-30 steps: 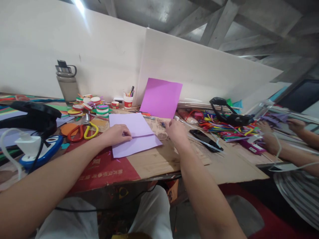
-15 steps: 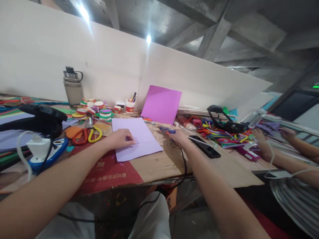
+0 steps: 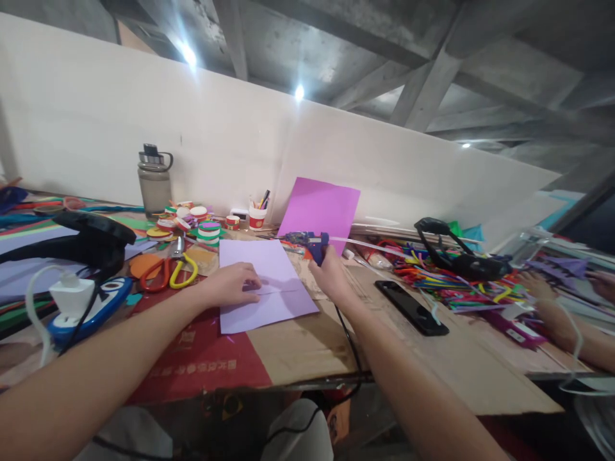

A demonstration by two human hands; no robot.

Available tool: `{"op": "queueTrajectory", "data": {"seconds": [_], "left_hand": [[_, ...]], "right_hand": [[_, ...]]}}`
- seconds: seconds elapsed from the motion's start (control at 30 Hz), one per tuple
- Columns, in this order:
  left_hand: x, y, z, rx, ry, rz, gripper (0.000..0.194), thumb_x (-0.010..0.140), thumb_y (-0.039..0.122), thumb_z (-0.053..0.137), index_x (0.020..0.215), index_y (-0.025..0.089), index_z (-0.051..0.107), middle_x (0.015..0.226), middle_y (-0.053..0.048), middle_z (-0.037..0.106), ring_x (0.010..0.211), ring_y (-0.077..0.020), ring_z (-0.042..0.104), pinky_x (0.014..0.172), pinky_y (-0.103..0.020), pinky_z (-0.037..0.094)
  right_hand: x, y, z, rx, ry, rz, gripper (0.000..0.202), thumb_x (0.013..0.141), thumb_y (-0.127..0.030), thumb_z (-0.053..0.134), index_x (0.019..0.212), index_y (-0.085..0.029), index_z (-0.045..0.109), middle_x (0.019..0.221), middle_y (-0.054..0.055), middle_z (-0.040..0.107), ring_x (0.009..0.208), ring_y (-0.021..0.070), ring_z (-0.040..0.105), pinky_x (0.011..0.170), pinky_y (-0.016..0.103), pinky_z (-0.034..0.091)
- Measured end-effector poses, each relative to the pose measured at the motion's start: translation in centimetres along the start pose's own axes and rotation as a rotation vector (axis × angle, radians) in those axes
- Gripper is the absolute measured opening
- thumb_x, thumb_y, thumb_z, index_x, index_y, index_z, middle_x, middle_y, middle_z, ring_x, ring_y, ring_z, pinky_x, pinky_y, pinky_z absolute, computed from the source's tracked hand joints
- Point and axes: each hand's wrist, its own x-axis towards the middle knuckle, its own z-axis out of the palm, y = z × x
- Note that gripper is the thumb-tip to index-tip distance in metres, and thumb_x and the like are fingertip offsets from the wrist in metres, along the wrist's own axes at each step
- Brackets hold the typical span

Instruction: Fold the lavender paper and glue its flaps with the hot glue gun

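Left hand: the left hand (image 3: 234,286) is laid palm down on the lilac paper sheet (image 3: 263,282), fingers curled loosely and fingertips pressed near a faint crease line; nothing is gripped.
Right hand: the right hand (image 3: 330,275) is closed around the handle of a blue glue gun (image 3: 312,243), which is held just off the sheet's far right edge with the nozzle directed left.
Glue gun: a translucent glue stick is seen projecting from the rear, and a black cord (image 3: 346,333) is trailed along the forearm and over the table edge.
Sheet position: the sheet is laid flat on the cardboard-covered table (image 3: 307,346), directly in front of the person, between the scissors (image 3: 169,272) and a black phone (image 3: 412,307).
Step in hand: it is judged that the sheet is pinned down while the gun is brought to it; no glue on the paper can be made out.
Next move: a lowering of the nozzle to the sheet near the crease is judged to be required, with the left fingers kept clear of the hot tip and the cord kept off the paper.
Surroundings: a magenta sheet (image 3: 321,208) is propped against the white partition, foam discs (image 3: 202,227) and a water bottle (image 3: 154,182) are stood at far left, and another person's hand (image 3: 542,291) is seen at far right.
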Motion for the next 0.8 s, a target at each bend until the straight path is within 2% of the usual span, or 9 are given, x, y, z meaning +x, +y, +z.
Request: {"op": "queueTrajectory", "data": {"seconds": [0.1, 0.23, 0.4, 0.57, 0.7, 0.8], "left_hand": [[0.1, 0.2, 0.0, -0.002, -0.004, -0.01, 0.03, 0.081, 0.043, 0.059, 0.102, 0.024, 0.069, 0.1, -0.006, 0.063, 0.093, -0.0189, 0.058, 0.082, -0.028, 0.042], [0.3, 0.5, -0.2, 0.002, -0.007, 0.013, 0.028, 0.083, 0.041, 0.057, 0.105, 0.027, 0.068, 0.097, -0.004, 0.063, 0.093, -0.018, 0.057, 0.082, -0.026, 0.042], [0.4, 1.2, -0.6, 0.029, -0.015, -0.014, 0.03, 0.084, 0.046, 0.055, 0.097, 0.023, 0.07, 0.096, -0.005, 0.063, 0.09, -0.0182, 0.058, 0.08, -0.027, 0.042], [0.4, 1.0, -0.4, 0.03, -0.005, -0.044, 0.029, 0.085, 0.04, 0.053, 0.095, 0.02, 0.071, 0.096, -0.006, 0.064, 0.091, -0.0184, 0.059, 0.083, -0.028, 0.042], [0.3, 0.9, -0.4, 0.035, -0.017, -0.033, 0.028, 0.083, 0.038, 0.055, 0.097, 0.02, 0.071, 0.1, -0.006, 0.064, 0.093, -0.0184, 0.059, 0.084, -0.027, 0.042], [0.3, 1.0, -0.5, 0.043, -0.026, -0.043, 0.028, 0.082, 0.039, 0.056, 0.099, 0.021, 0.07, 0.101, -0.006, 0.064, 0.093, -0.0186, 0.059, 0.083, -0.027, 0.042]], "right_hand": [[-0.7, -0.7, 0.2, 0.096, 0.013, 0.01, 0.027, 0.072, -0.019, 0.049, 0.099, -0.018, 0.046, 0.093, 0.009, 0.063, 0.082, 0.0208, 0.059, 0.074, 0.033, 0.047], [-1.3, -0.7, 0.1, 0.067, 0.04, -0.008, 0.03, 0.075, -0.023, 0.051, 0.105, -0.017, 0.048, 0.09, 0.008, 0.063, 0.081, 0.0216, 0.06, 0.073, 0.032, 0.046], [-1.8, -0.6, -0.2, 0.024, 0.046, -0.081, 0.025, 0.079, -0.021, 0.047, 0.103, -0.018, 0.049, 0.098, 0.011, 0.063, 0.092, 0.0229, 0.06, 0.082, 0.033, 0.046], [-2.2, -0.9, -0.7, -0.082, 0.104, -0.147, 0.028, 0.082, -0.025, 0.046, 0.109, -0.019, 0.047, 0.097, 0.012, 0.062, 0.093, 0.025, 0.059, 0.086, 0.036, 0.044], [-2.3, -1.0, -0.9, -0.117, 0.047, -0.135, 0.026, 0.085, -0.027, 0.044, 0.111, -0.021, 0.049, 0.101, 0.012, 0.063, 0.096, 0.0255, 0.058, 0.087, 0.036, 0.043], [-2.2, -1.0, -0.8, -0.082, 0.034, -0.143, 0.027, 0.088, -0.029, 0.041, 0.11, -0.018, 0.051, 0.102, 0.014, 0.063, 0.098, 0.0261, 0.059, 0.086, 0.035, 0.043]]}}
